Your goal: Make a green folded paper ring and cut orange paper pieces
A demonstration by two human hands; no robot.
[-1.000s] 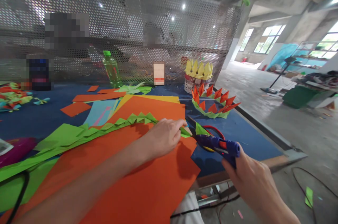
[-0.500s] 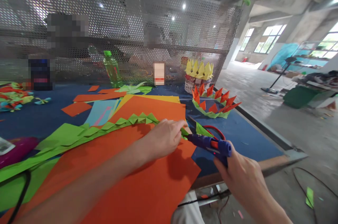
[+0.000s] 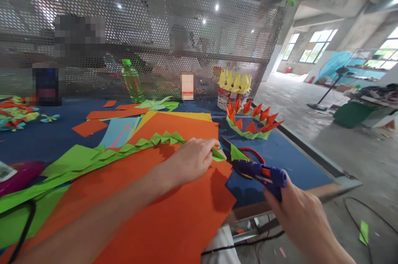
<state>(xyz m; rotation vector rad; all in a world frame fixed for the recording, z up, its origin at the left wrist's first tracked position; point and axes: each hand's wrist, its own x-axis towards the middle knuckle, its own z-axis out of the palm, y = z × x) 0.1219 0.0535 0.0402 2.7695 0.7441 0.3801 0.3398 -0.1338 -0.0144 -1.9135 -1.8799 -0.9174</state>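
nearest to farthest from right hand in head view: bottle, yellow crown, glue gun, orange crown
1. Glue gun, in the right hand
2. Orange crown, beyond the glue gun
3. Yellow crown, behind that crown
4. Bottle, left of both crowns

Single view, from camera worn on my head. Looks forward and down across flat blue-topped table (image 3: 289, 160). Near enough that my bare left forearm (image 3: 124, 201) fills lower left; my left hand (image 3: 195, 154) sits around mid-frame, my right hand (image 3: 298, 206) lower right. Faces grey perforated metal screen (image 3: 149, 19); right side takes in grey concrete floor (image 3: 286, 96), pale-lit windows (image 3: 321, 44) far off.
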